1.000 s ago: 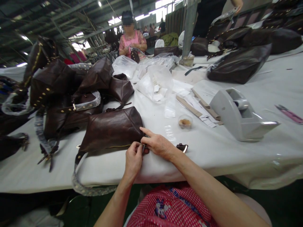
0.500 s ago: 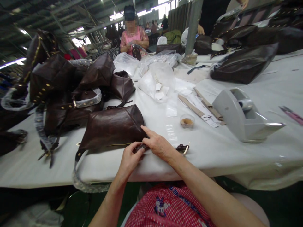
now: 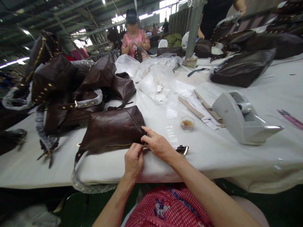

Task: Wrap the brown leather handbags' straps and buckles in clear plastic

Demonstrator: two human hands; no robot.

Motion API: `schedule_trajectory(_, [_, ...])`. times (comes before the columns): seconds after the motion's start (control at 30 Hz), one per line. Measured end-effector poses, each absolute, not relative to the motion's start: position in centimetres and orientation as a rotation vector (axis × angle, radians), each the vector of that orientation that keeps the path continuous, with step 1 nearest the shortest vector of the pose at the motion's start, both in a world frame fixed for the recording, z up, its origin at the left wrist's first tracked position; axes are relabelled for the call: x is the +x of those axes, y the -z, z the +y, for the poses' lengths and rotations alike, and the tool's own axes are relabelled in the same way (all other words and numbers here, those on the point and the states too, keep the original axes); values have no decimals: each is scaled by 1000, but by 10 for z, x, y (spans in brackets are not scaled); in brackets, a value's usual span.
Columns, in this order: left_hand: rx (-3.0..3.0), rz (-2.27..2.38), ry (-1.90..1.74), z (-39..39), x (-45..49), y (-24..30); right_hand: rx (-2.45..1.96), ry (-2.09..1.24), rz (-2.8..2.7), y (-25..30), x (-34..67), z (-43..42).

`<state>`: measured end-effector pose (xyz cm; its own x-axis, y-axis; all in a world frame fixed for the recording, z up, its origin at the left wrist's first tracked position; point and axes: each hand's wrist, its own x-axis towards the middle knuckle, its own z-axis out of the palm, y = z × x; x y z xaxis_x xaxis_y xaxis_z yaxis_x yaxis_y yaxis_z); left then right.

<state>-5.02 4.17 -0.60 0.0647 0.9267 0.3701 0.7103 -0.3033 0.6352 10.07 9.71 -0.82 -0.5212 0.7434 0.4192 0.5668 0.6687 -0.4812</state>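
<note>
A dark brown leather handbag [image 3: 113, 127] lies on its side on the white-covered table, with a zip along its near edge. My left hand [image 3: 134, 159] is closed at the bag's near right corner, its fingertips pinched on a part they hide. Beside it, my right hand [image 3: 157, 143] pinches at the same corner, its index finger stretched onto the leather. A strap end with a buckle [image 3: 182, 149] sticks out right of my right hand. From the bag's left end a plastic-wrapped strap [image 3: 79, 181] hangs over the table's front edge.
Several brown bags [image 3: 56, 75] are heaped on the left. To the right stand a grey tape dispenser [image 3: 246, 123], a tape roll [image 3: 187, 123], cardboard strips [image 3: 201, 108] and pink-handled snips [image 3: 291, 119]. Plastic bags [image 3: 157, 78] lie behind. A co-worker [image 3: 134, 39] sits across the table.
My left hand has turned knuckles-up and its fingers have closed in at the bag's corner. My right hand stays at the corner. The whole view has shifted slightly.
</note>
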Motion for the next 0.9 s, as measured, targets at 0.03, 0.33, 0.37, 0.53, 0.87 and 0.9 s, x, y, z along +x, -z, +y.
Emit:
schedule_trajectory(0.03, [2060, 1650, -1087, 42, -50, 6, -1010, -375, -2281, 8, 101, 97])
schedule_trajectory(0.33, [1608, 1680, -1083, 47, -50, 3, -934, -273, -2381, 5, 102, 96])
schedule_trajectory(0.37, [1475, 1651, -1052, 48, -51, 2, -924, -274, -2383, 5, 102, 96])
schedule_trajectory(0.53, [1069, 1460, -1007, 54, -53, -5, -898, -282, -2386, 6, 103, 96])
schedule_trajectory(0.87, [896, 1453, -1073, 59, -48, 4, -934, -251, -2402, 11, 101, 93])
schedule_trajectory(0.9, [888, 1453, -1071, 59, -47, 4, -946, -238, -2409, 10, 101, 92])
